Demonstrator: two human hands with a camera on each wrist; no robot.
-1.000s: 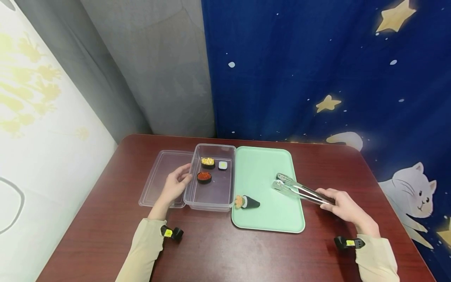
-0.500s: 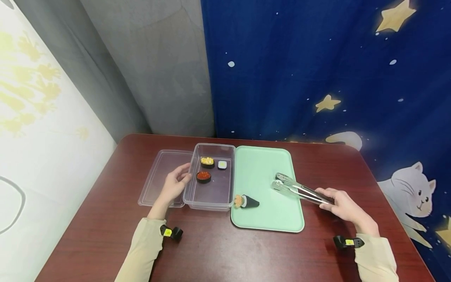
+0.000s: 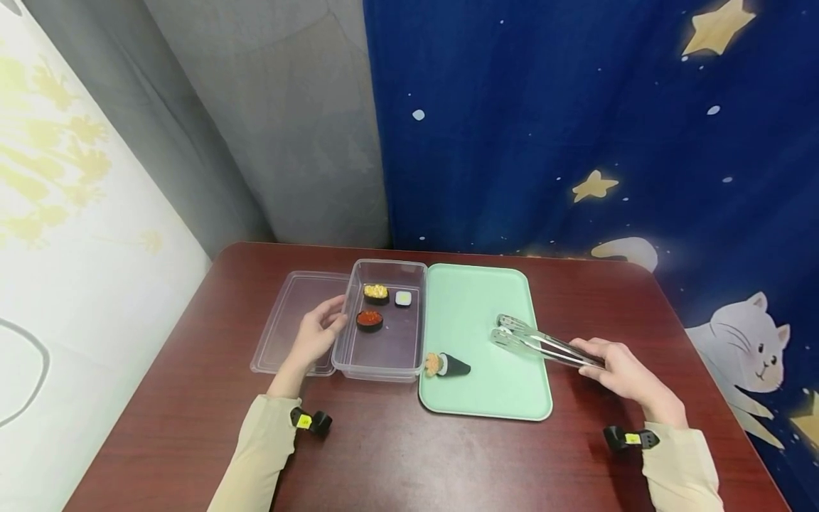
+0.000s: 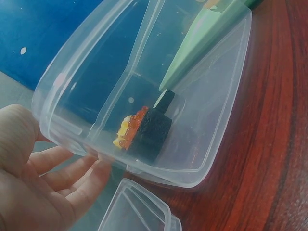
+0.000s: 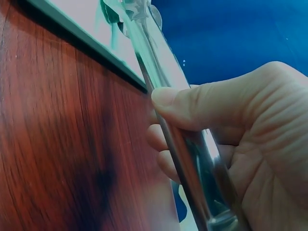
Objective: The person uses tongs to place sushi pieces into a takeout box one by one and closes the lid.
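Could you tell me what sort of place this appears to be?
Probably a staged tabletop set rather than a real kitchen: a dark wooden table stands against a hung star-and-cat backdrop, and toy-like sushi sits in a clear plastic box beside a green tray.

Bright, even light; wide-angle bending at edges, wrist views softly blurred

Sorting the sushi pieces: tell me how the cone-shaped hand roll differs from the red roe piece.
The cone-shaped hand roll lies on its side on the green tray; the red roe piece sits upright inside the clear container. The hand roll is long and tapered with an orange filling at its wide end; the roe piece is short and round, topped red. Both have dark seaweed wraps.
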